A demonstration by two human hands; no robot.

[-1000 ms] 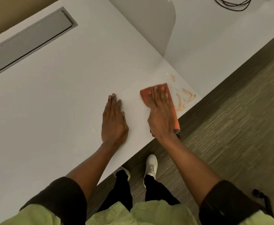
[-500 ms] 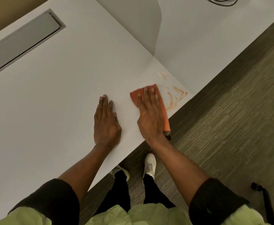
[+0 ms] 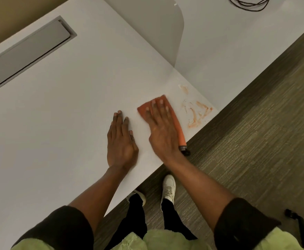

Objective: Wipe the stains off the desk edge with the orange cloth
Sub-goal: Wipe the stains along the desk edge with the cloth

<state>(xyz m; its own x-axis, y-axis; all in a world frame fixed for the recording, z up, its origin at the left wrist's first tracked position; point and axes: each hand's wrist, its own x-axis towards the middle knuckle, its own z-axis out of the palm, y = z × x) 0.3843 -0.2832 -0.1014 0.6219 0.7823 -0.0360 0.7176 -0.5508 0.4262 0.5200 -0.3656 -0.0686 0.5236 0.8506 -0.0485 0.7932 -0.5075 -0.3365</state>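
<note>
Orange-brown stains point(image 3: 197, 112) smear the white desk point(image 3: 66, 114) near its right corner, beside the edge. My right hand point(image 3: 161, 129) lies flat on the orange cloth point(image 3: 174, 120) and presses it on the desk just left of the stains. The cloth's folded edge runs to the desk edge, where a dark tag hangs over. Beside it, my left hand point(image 3: 121, 141) rests flat on the desk, palm down, fingers together, holding nothing.
A grey cable tray lid point(image 3: 26, 49) is set into the desk at the far left. A translucent divider point(image 3: 151, 27) stands between this desk and the adjoining one, where a black cable point(image 3: 246, 4) lies. Carpet floor and my white shoes point(image 3: 169, 188) are below the edge.
My right hand has slid the cloth a little left, away from the stains, so more of the smear shows. The left hand has stayed flat in place.
</note>
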